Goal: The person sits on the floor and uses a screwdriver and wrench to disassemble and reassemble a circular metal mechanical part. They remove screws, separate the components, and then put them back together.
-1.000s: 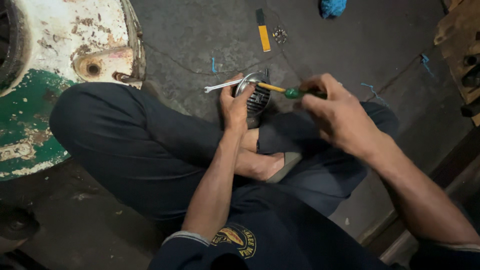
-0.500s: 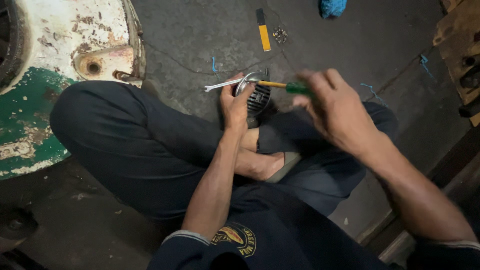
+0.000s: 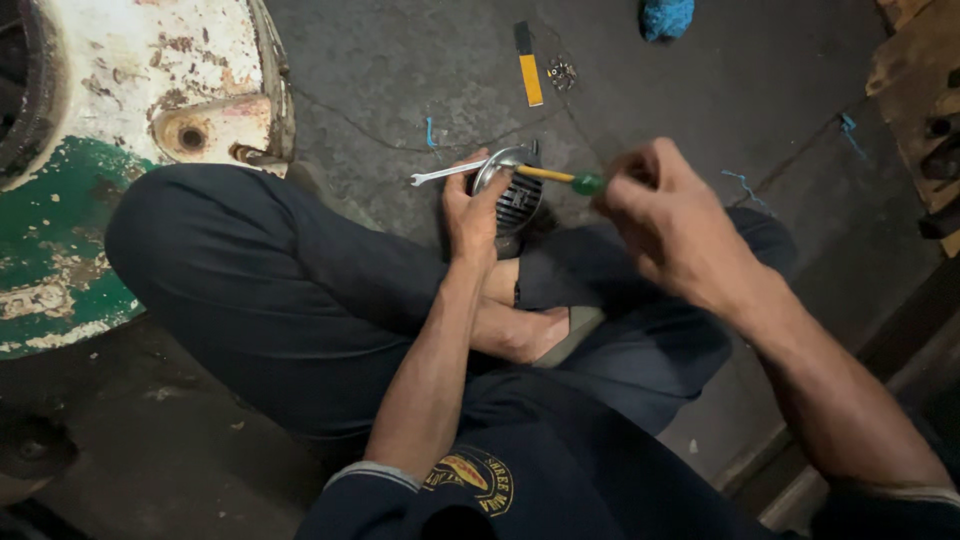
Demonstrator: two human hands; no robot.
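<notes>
Gripping screwdriver (image 3: 560,177) horizontally, tip leftward into horn (image 3: 508,195): right hand (image 3: 668,215); left hand (image 3: 472,212) clasps horn.

hands 2 (image 3: 472,212) | spanner 1 (image 3: 445,173) | screwdriver 1 (image 3: 562,178) | horn 1 (image 3: 515,200)

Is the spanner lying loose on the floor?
No: the spanner is up at the round grilled part gripped by the left hand, not on the floor.

I see no packages, signs or screens from here. The only label-like thing I can make out is a round yellow and red emblem (image 3: 470,478) printed on the dark shirt (image 3: 560,470), at the bottom edge of my view.
</notes>
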